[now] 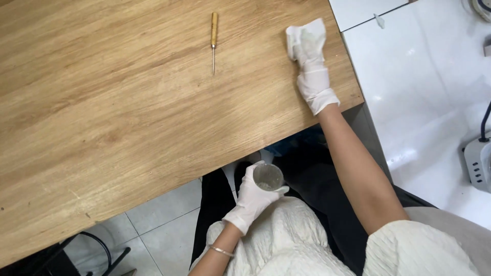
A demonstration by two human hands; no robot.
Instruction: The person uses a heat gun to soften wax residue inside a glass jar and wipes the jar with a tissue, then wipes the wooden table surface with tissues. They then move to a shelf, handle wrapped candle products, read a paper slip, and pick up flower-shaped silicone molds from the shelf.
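I am pressing my gloved right hand flat onto a white cloth near the far right corner of the wooden surface, fingers spread over it and not clenched, so the cloth is staying pinned under my palm against the wood. My gloved left hand is wrapping around a small clear cup, grasping it from the side and holding it upright just below the near edge of the surface, above my lap, with its open mouth facing up; I am judging that this is keeping it out of the way of the cloth. Something pale is sitting in the bottom of the cup, but I cannot tell what it is. An awl with a wooden handle is lying alone toward the far middle of the surface, its metal point aimed at me, well apart from both hands. A grey power strip is resting on the white floor to my right.
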